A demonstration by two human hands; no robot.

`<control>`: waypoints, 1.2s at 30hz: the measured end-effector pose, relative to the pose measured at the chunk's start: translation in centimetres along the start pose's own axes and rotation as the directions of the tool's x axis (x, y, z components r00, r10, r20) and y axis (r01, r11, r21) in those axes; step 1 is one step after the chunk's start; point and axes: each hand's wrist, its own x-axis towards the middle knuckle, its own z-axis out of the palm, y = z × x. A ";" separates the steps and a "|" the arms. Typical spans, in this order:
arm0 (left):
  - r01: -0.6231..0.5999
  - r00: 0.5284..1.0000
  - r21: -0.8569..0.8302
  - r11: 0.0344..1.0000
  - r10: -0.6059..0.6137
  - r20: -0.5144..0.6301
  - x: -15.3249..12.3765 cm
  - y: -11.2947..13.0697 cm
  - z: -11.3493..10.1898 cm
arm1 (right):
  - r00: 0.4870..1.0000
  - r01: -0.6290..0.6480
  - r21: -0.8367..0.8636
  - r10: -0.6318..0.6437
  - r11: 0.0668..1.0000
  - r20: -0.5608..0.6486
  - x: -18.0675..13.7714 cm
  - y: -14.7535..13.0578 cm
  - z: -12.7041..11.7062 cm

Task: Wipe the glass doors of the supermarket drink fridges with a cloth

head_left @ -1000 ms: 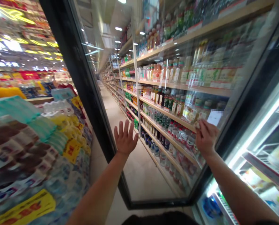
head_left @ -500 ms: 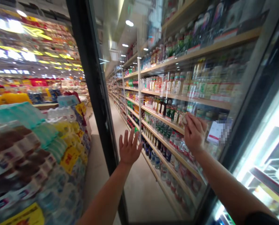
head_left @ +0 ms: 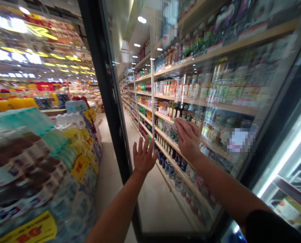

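A tall glass cooler door with a black frame stands swung open in front of me. My left hand lies flat against the glass near the frame, fingers spread, holding nothing. My right hand is on the glass further right and higher, fingers closed over a small pale wad, perhaps a cloth, pressed to the pane. A white label is stuck on the glass to the right of that hand.
Shelves of bottled drinks show through the glass along a long aisle. Stacked packs of bottled water and drinks fill the left side. The lit cooler interior is at the right.
My right hand has slid leftward across the glass, away from the white label. My left hand has stayed flat on the pane near the frame.
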 end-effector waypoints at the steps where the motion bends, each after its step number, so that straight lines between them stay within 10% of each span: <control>1: -0.001 1.000 0.002 1.000 0.001 0.004 0.0 0.0 -0.1 | 0.999 0.024 0.014 -0.025 1.000 0.030 0.1 -0.6 0.3; 17: -0.020 0.999 -0.034 0.999 0.019 -0.043 -0.2 -0.3 0.8 | 0.939 0.335 0.012 -0.334 0.942 0.086 5.6 -4.6 4.8; 27: -0.025 0.999 -0.026 0.999 0.024 -0.042 -0.1 -0.4 1.1 | 0.926 0.340 0.016 -0.338 0.940 0.169 6.1 -3.7 5.0; 33: -0.014 1.000 -0.029 0.999 0.013 -0.022 0.0 -0.6 1.2 | 1.000 0.005 -0.038 -0.006 0.999 -0.015 7.4 0.1 2.7; 36: -0.020 0.999 -0.026 0.999 0.019 -0.025 0.0 -0.6 1.2 | 0.990 0.143 -0.061 -0.144 0.988 -0.007 5.0 0.2 1.8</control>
